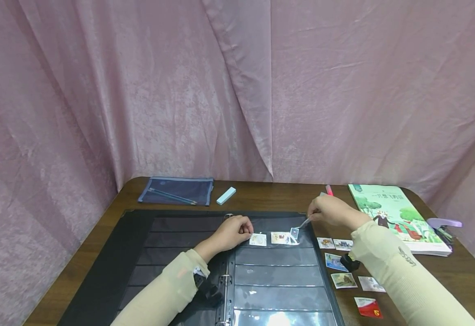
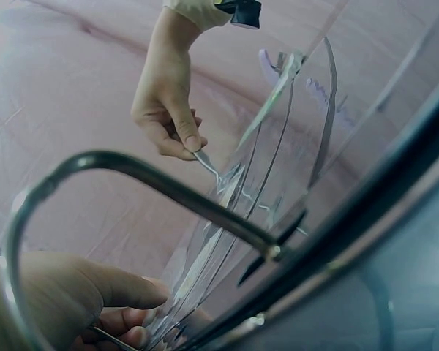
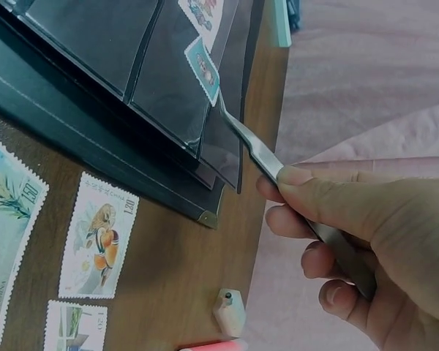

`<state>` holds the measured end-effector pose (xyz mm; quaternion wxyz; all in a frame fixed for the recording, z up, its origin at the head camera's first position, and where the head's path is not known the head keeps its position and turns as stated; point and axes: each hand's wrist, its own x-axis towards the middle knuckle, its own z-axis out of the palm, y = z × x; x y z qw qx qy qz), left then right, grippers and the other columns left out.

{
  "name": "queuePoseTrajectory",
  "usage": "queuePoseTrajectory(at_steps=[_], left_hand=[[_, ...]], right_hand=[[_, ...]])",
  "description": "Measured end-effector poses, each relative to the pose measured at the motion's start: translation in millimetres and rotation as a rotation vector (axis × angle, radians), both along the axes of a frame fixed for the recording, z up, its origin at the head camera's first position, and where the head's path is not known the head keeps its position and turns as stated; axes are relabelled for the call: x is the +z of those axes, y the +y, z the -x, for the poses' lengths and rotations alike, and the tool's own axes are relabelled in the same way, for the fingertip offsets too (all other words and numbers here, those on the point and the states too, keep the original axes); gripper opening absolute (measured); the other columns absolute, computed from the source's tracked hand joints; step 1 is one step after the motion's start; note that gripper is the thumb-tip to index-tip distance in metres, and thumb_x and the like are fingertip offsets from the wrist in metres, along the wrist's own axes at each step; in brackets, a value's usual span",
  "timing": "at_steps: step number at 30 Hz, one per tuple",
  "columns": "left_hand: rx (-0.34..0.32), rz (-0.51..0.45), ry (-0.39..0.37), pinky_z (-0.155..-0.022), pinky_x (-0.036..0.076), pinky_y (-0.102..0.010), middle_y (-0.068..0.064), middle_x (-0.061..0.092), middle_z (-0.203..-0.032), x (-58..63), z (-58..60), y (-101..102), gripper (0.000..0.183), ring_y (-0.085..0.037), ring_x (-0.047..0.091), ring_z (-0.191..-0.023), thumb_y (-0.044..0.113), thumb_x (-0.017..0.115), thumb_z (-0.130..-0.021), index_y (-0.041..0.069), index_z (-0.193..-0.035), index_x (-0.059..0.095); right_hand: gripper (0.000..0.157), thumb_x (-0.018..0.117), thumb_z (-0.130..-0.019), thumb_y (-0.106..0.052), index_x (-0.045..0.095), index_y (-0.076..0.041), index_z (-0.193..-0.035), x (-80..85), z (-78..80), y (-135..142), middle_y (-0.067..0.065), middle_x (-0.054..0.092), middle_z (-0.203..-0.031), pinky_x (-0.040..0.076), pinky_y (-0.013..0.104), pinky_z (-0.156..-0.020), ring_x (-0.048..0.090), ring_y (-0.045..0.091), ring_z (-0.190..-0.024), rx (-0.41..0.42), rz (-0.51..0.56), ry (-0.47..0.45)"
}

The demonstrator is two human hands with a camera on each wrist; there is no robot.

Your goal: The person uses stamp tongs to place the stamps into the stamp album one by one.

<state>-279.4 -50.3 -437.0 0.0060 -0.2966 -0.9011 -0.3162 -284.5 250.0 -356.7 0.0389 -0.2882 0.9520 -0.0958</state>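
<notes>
A black stamp album (image 1: 98,271) lies spread on the table, with a clear pocket page (image 1: 278,277) on its right side. My left hand (image 1: 231,232) pinches the clear plastic near the rings, thumb on one side and fingers on the other. Beside its fingertips a pale stamp (image 1: 258,240) sits in an upper pocket, and other stamps (image 1: 281,238) lie further right in that row. My right hand (image 3: 366,234) holds metal tweezers (image 3: 254,146). At their tips is a small blue-edged stamp (image 3: 203,72), tilted over the pocket's right end; it overlaps another stamp in view.
Several loose stamps (image 1: 344,280) lie on the wooden table right of the album. Behind them are a green-covered book (image 1: 384,203), purple-handled scissors (image 1: 444,222) and a pink marker (image 1: 329,190). A blue mesh pouch (image 1: 176,188) and a light-blue block (image 1: 226,195) lie at the back.
</notes>
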Motion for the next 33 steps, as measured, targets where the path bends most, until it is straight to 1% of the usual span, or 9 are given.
queuePoseTrajectory(at_steps=[5, 12, 16, 19, 22, 26, 30, 33], left_hand=[[-0.01, -0.006, 0.003, -0.061, 0.037, -0.017, 0.003, 0.053, -0.074, -0.4, -0.2, 0.2, 0.007, -0.006, 0.046, -0.067, 0.011, 0.066, -0.078, 0.014, -0.077, 0.059], [0.003, -0.002, -0.006, -0.061, 0.038, -0.016, 0.004, 0.052, -0.074, -0.1, 0.5, -0.7, 0.007, -0.004, 0.045, -0.066, 0.012, 0.066, -0.078, 0.015, -0.078, 0.06], [0.009, 0.006, -0.016, -0.061, 0.037, -0.016, 0.005, 0.052, -0.074, -1.3, -0.3, 0.0, 0.008, -0.003, 0.044, -0.066, 0.013, 0.066, -0.078, 0.016, -0.077, 0.059], [0.004, 0.008, -0.017, -0.061, 0.038, -0.016, 0.005, 0.052, -0.074, -2.0, -0.9, 0.6, 0.008, -0.003, 0.044, -0.066, 0.013, 0.066, -0.078, 0.016, -0.077, 0.059], [0.002, 0.006, -0.015, -0.061, 0.038, -0.016, 0.005, 0.052, -0.074, -1.9, -0.6, 0.9, 0.008, -0.003, 0.045, -0.066, 0.013, 0.066, -0.078, 0.016, -0.077, 0.059], [0.011, 0.015, -0.006, -0.061, 0.037, -0.016, 0.005, 0.052, -0.073, -1.8, 0.5, 0.7, 0.008, -0.003, 0.045, -0.066, 0.013, 0.066, -0.078, 0.016, -0.077, 0.06], [0.018, 0.019, -0.012, -0.061, 0.037, -0.016, 0.006, 0.051, -0.073, -1.7, 0.7, 0.7, 0.008, -0.004, 0.044, -0.066, 0.013, 0.066, -0.078, 0.017, -0.077, 0.059], [0.013, 0.018, -0.011, -0.061, 0.037, -0.016, 0.006, 0.051, -0.073, -2.2, 0.5, 0.7, 0.008, -0.003, 0.045, -0.066, 0.013, 0.067, -0.078, 0.017, -0.077, 0.059]], right_hand=[[0.005, 0.065, -0.078, -0.011, 0.068, -0.011, -0.075, 3.4, -2.0, -0.3, -0.005, 0.066, -0.074, 0.043, 0.021, -0.059, 0.051, 0.003, -0.064, -0.006, -0.007, -0.016], [0.005, 0.066, -0.078, -0.01, 0.069, -0.012, -0.075, 5.9, -3.9, -3.1, -0.005, 0.066, -0.076, 0.045, 0.024, -0.062, 0.054, 0.005, -0.068, -0.017, 0.002, 0.016], [0.006, 0.065, -0.079, -0.01, 0.068, -0.012, -0.075, 5.1, -3.5, -4.5, -0.004, 0.065, -0.074, 0.044, 0.023, -0.059, 0.051, 0.004, -0.064, -0.041, -0.007, -0.024], [0.009, 0.064, -0.079, -0.009, 0.068, -0.011, -0.072, 5.4, -3.6, -1.4, -0.003, 0.064, -0.069, 0.04, 0.021, -0.055, 0.045, 0.003, -0.058, -0.03, -0.001, -0.051], [0.011, 0.063, -0.079, -0.007, 0.068, -0.009, -0.069, 6.8, -4.6, 4.3, -0.004, 0.061, -0.064, 0.037, 0.019, -0.053, 0.042, 0.003, -0.056, -0.017, 0.007, -0.058], [0.009, 0.063, -0.078, -0.007, 0.068, -0.009, -0.071, 6.5, -4.7, 10.4, -0.005, 0.061, -0.063, 0.039, 0.02, -0.054, 0.043, 0.003, -0.057, -0.02, 0.016, -0.075], [0.008, 0.063, -0.079, -0.008, 0.068, -0.008, -0.073, 1.7, -2.9, 12.2, -0.001, 0.064, -0.065, 0.04, 0.02, -0.055, 0.046, 0.003, -0.057, -0.027, 0.036, -0.104], [0.008, 0.064, -0.079, -0.009, 0.068, -0.008, -0.073, -2.5, -1.7, 12.2, 0.0, 0.064, -0.065, 0.04, 0.02, -0.054, 0.046, 0.003, -0.057, -0.029, 0.048, -0.11]])
